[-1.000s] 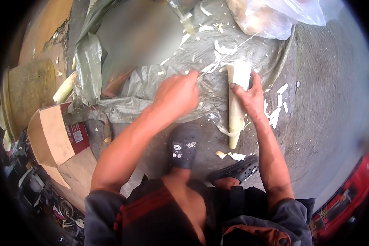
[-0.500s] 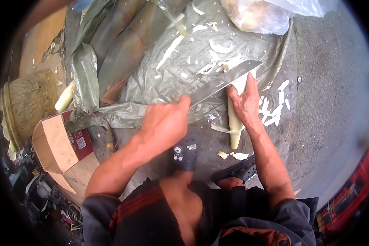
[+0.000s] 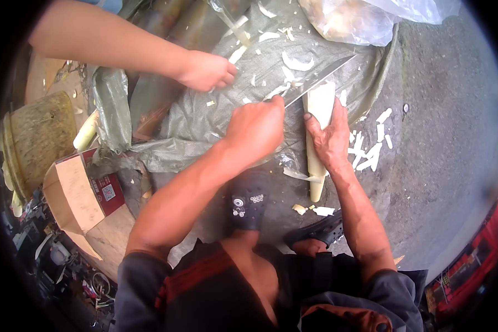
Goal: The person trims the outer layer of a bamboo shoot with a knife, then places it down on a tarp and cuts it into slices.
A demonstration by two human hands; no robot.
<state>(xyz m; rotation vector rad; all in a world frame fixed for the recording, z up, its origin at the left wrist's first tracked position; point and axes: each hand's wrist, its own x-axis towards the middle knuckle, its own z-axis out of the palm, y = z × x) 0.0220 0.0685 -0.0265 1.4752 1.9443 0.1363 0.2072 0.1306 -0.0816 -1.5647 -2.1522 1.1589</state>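
Observation:
My left hand is wrapped round the handle of a long-bladed knife. The blade slants up to the right, its edge near the top of a pale, tapered vegetable stalk. My right hand grips that stalk on its right side, thumb across the front. The stalk stands with its narrow end down towards the ground and its white cut face up. Pale peelings lie about on the grey-green woven sheet, and white strips lie right of my right hand.
Another person's hand reaches in from the upper left over the sheet. A clear plastic bag sits at the top. On the left are a yellowish bucket, an open cardboard box and a pale stalk. My dark shoes are below.
The other person's arm has come further in from the upper left, over the sheet. My left hand has moved up and right with the knife; my right hand still holds the stalk.

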